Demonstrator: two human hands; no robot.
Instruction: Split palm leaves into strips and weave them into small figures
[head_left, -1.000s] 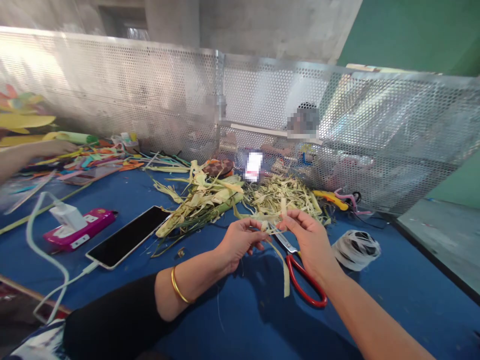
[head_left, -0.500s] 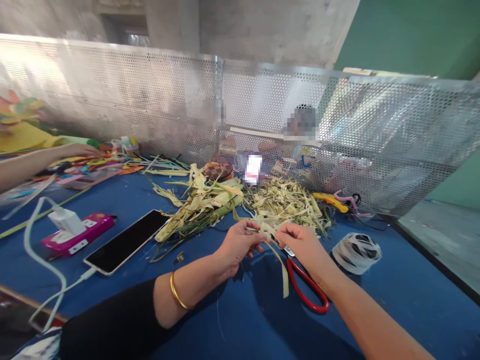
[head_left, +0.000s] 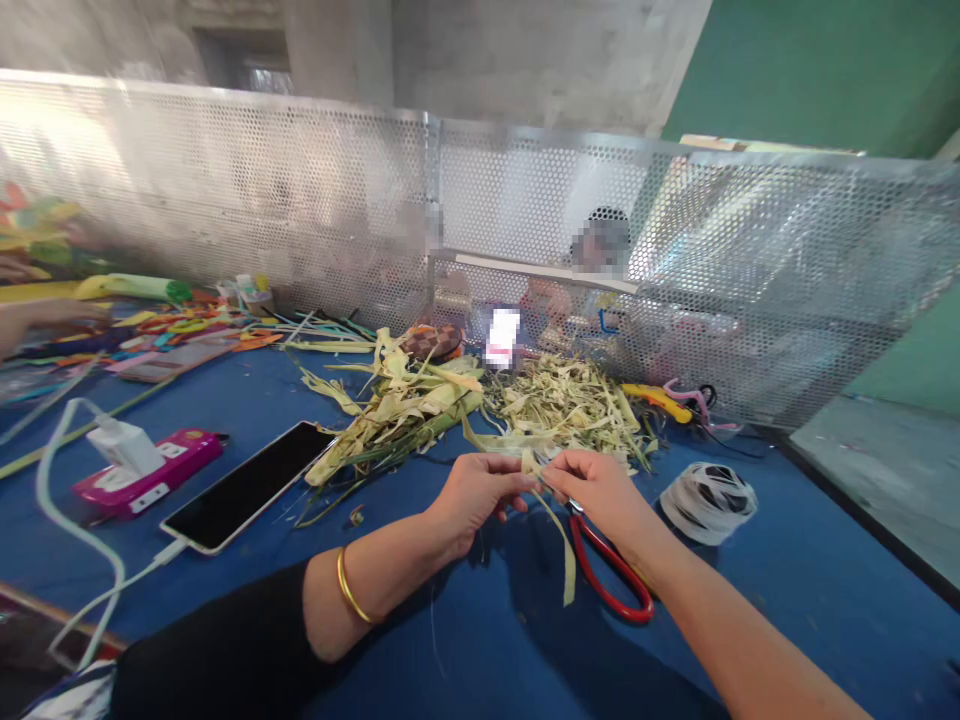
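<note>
My left hand and my right hand meet above the blue table, fingertips almost touching. Between them they pinch a pale dried husk strip, one end of which dangles toward the table. Where it passes between my fingers it looks folded or looped, though the fingers hide the details. Under my right hand lie red-handled scissors, their blades mostly covered. Just beyond my hands is a heap of shredded husk pieces. Longer dried husks and stalks are piled to its left.
A white spool of string stands at right. Left are a charging phone, a magenta power strip and a white cable. A perforated metal divider runs along the back. At far left a co-worker's hand is over colourful craft pieces.
My fingers have drawn slightly closer together around the husk strip, and its hanging end has shifted a little. The co-worker's hand at far left has moved back leftward.
</note>
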